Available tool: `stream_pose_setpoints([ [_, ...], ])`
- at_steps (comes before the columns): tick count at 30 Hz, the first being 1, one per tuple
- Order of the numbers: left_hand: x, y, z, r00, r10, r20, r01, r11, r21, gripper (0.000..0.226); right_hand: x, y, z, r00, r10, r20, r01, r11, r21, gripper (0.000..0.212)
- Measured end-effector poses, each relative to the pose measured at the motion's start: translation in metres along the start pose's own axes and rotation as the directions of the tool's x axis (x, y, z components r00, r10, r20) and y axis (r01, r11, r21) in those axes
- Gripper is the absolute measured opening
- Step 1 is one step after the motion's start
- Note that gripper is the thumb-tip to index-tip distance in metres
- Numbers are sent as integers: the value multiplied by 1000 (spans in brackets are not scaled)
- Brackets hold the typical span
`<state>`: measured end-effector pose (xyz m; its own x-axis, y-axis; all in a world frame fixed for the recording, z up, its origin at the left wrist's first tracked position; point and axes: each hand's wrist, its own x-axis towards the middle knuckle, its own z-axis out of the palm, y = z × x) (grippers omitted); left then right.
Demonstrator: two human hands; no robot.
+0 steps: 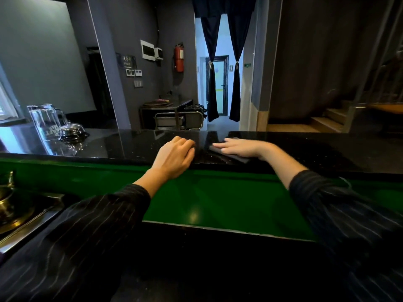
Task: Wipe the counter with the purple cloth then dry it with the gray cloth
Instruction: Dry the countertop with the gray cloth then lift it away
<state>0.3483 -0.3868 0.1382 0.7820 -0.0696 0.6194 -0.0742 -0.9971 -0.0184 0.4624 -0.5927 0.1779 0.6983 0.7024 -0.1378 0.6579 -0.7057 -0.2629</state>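
Observation:
A glossy black counter (pixel 305 149) runs across the middle of the head view, above a green panel. My right hand (pixel 239 148) lies flat with straight fingers on a dark gray cloth (pixel 238 158), pressing it onto the counter near its front edge. Most of the cloth is hidden under the hand. My left hand (pixel 176 156) rests on the counter's front edge just left of the cloth, its fingers loosely curled and holding nothing. No purple cloth is in view.
At the counter's left end stand an upturned glass pitcher (pixel 46 120) and a metal service bell (pixel 73 131). A brass pot (pixel 8 205) sits on a steel tray on the lower counter at left. Beyond the counter are a steel cart (pixel 177 118) and a curtained doorway.

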Motion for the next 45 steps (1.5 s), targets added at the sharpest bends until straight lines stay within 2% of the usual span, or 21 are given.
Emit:
stream_pose_setpoints([
  [1, -11, -16, 0, 1000, 16, 5, -16, 999, 49, 49, -11, 17, -6, 1000, 15, -5, -15, 997, 80, 45],
  [3, -33, -43, 0, 998, -57, -18, 59, 990, 131, 52, -24, 40, -15, 995, 91, -45, -81, 979, 185, 45],
  [5, -50, -56, 1, 987, -159, -20, 160, 979, 125, 55, -18, 45, -14, 967, 234, -104, -216, 963, 162, 46],
  [6, -56, -56, 4, 984, -178, -5, 178, 978, 107, 57, -8, 40, -10, 931, 336, -144, -323, 940, 106, 47],
  [8, -61, -54, 8, 982, -185, 36, 182, 981, 72, 65, 19, 13, 5, 807, 543, -233, -556, 831, 9, 54],
  [10, -59, -56, 5, 980, -179, 84, 175, 983, 53, 73, 41, -31, 15, 728, 631, -266, -656, 754, -7, 57],
  [13, -57, -61, 1, 976, -167, 142, 160, 985, 65, 80, 67, -106, 30, 807, 531, -258, -562, 825, -63, 59],
  [16, -58, -67, -4, 979, -109, 170, 100, 993, 60, 74, 82, -163, 49, 943, 261, -208, -297, 941, -161, 55],
  [19, -58, -94, -17, 986, -2, 168, 7, 1000, -29, 62, 71, -163, 46, 994, 34, -107, -55, 979, -196, 49],
  [21, -56, -121, -28, 986, 50, 160, -45, 998, -35, 63, 55, -137, 31, 996, 50, -70, -59, 990, -131, 46],
  [22, -55, -137, -33, 983, 53, 175, -50, 999, -20, 69, 47, -121, 26, 990, 121, -73, -128, 987, -92, 46],
  [24, -51, -165, -39, 971, 18, 240, -23, 1000, 15, 84, 36, -96, 24, 933, 332, -135, -341, 939, -49, 48],
  [26, -47, -183, -41, 947, -32, 320, 22, 999, 34, 97, 45, -95, 28, 824, 531, -197, -547, 837, -31, 52],
  [28, -46, -187, -36, 940, -40, 340, 24, 998, 50, 99, 68, -121, 36, 699, 670, -250, -698, 715, -38, 56],
  [29, -47, -187, -34, 947, -33, 319, 20, 999, 44, 97, 81, -141, 40, 668, 695, -265, -728, 684, -42, 57],
  [30, -48, -187, -32, 954, -31, 297, 25, 999, 26, 99, 93, -161, 43, 678, 681, -278, -717, 695, -47, 57],
  [31, -47, -185, -32, 959, -34, 283, 34, 999, 5, 101, 103, -181, 48, 727, 623, -288, -663, 747, -58, 56],
  [34, -45, -194, -29, 956, -33, 291, 54, 997, -64, 102, 126, -239, 66, 919, 312, -243, -355, 921, -160, 52],
  [37, -42, -198, -29, 946, -15, 323, 33, 998, -50, 108, 118, -250, 59, 989, 84, -125, -111, 966, -233, 49],
  [39, -36, -201, -37, 942, 14, 336, -9, 1000, -17, 114, 110, -231, 42, 997, 52, -61, -62, 984, -167, 48],
  [45, -33, -214, -33, 944, 141, 297, -169, 983, 71, 101, 151, -141, 14, 976, 205, -68, -212, 972, -106, 51],
])
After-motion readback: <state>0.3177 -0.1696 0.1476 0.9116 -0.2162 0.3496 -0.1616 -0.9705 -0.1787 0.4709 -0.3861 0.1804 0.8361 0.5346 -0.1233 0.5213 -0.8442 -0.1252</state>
